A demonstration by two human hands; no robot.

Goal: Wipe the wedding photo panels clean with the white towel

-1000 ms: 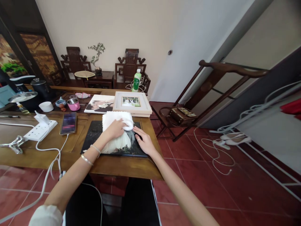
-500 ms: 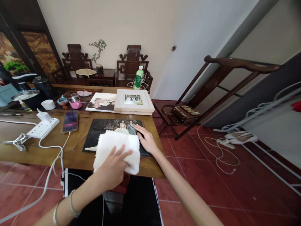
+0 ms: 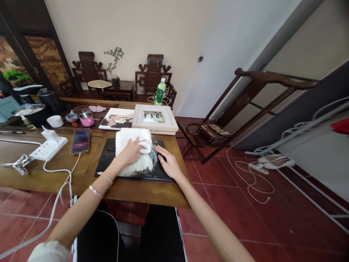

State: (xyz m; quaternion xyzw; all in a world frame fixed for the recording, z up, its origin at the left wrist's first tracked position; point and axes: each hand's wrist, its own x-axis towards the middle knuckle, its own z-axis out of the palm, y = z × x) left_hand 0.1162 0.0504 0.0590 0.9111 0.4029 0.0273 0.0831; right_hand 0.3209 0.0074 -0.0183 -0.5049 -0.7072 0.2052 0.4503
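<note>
Back up again, the white cloth covers the far middle of the dark photo panel, centre of the frame; half a second ago it lay over the near edge, so I'd judge the wiping goes to and fro. The left hand presses it; whether that grip pinches the bunched fold, I can't tell. The right hand lies flat, fingers extended, at the panel's right side. Just beyond sits the framed picture; leftward, worktop separates panel from phone.
</note>
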